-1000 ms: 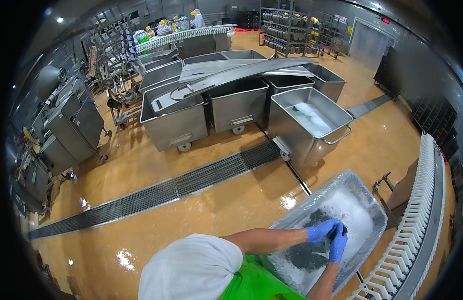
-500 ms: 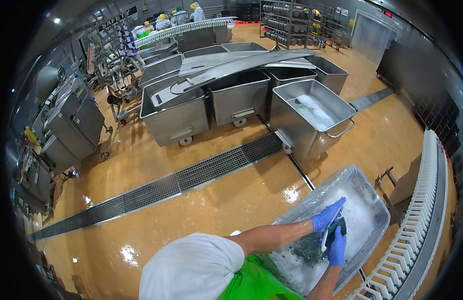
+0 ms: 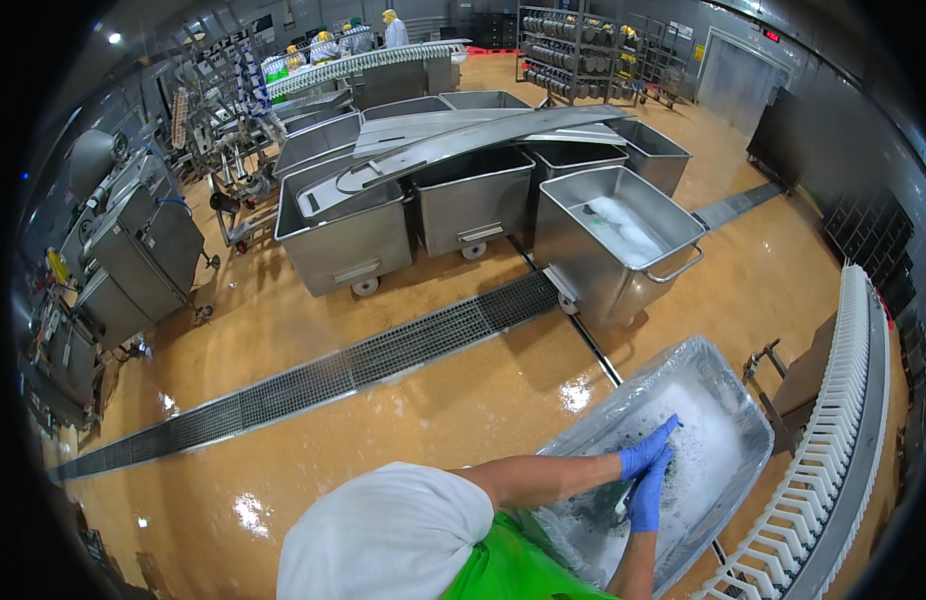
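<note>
In a plastic-lined tub (image 3: 755, 437) of suds, my gloved hands are together just over the foamy water. My left hand (image 3: 647, 452), in a blue glove, has long fingers pressed together, closed over a slim white piece (image 3: 621, 505). Only an end of that piece shows below the hands; its kind is unclear. My right hand (image 3: 647, 500), also blue-gloved, is closed against the left from the near side. The dark green scouring pad seen in it earlier is now hidden by the hands. White foam (image 3: 711, 430) covers much of the water, with darker water near the left side.
A curved conveyor with white slats (image 3: 818, 455) runs close on the right. A steel wheeled bin (image 3: 608, 255) with foam stands ahead, beside more bins (image 3: 343, 240) with metal panels across them. A floor drain grating (image 3: 323, 375) crosses the wet floor. People work far back.
My hands have come together and moved slightly down and left. The white piece, earlier seen at length, is now mostly covered, and the green pad has gone out of sight.
</note>
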The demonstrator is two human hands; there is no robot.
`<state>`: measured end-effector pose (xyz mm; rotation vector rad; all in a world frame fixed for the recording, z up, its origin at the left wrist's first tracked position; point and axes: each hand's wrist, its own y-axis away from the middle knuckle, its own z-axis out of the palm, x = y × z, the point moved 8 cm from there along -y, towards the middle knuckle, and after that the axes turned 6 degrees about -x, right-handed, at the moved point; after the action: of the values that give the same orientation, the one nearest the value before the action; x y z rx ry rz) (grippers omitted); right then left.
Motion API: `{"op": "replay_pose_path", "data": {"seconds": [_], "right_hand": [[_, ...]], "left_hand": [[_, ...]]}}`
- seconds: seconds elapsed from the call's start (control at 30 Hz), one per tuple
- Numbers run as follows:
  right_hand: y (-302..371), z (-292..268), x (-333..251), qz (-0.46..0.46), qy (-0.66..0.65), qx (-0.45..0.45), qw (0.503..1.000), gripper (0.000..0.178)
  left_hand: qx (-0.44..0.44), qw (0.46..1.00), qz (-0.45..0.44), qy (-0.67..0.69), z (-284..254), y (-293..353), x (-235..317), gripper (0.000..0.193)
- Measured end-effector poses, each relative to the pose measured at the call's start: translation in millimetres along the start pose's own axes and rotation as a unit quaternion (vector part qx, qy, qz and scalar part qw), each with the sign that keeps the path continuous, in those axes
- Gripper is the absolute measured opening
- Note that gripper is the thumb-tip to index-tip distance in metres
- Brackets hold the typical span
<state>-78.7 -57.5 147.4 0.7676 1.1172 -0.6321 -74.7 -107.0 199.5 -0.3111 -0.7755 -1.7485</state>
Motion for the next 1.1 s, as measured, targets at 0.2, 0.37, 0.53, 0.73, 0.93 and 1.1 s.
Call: {"op": "replay_pose_path", "data": {"seconds": [0.2, 0.37, 0.53, 0.73, 0.93, 1.1], "right_hand": [[-26, -48, -3, -0.038, -0.092, -0.004, 0.995, 0.085], [-3, -20, -17, -0.004, -0.059, 0.025, 0.998, 0.085], [-4, -27, -17, 0.013, -0.051, 0.048, 0.997, 0.078], [11, 19, 10, 0.035, 0.228, -0.09, 0.969, 0.055], [33, 13, -55, -0.024, 0.166, 0.018, 0.986, 0.03], [36, -50, -90, -0.128, -0.031, 0.214, 0.968, 0.026]], "left_hand": [[0.016, 0.953, 0.226, -0.201, -18, -54, -44, 0.074], [-0.061, 0.99, 0.055, -0.118, -27, -60, -49, 0.087], [0.029, 0.974, 0.17, -0.149, -19, -64, -48, 0.062], [0.034, 0.908, 0.062, -0.414, -78, -83, -1, 0.072], [0.161, 0.936, 0.105, -0.294, -77, -39, 36, 0.069], [0.1, 0.985, 0.133, -0.036, -28, -17, 36, 0.052]]}}
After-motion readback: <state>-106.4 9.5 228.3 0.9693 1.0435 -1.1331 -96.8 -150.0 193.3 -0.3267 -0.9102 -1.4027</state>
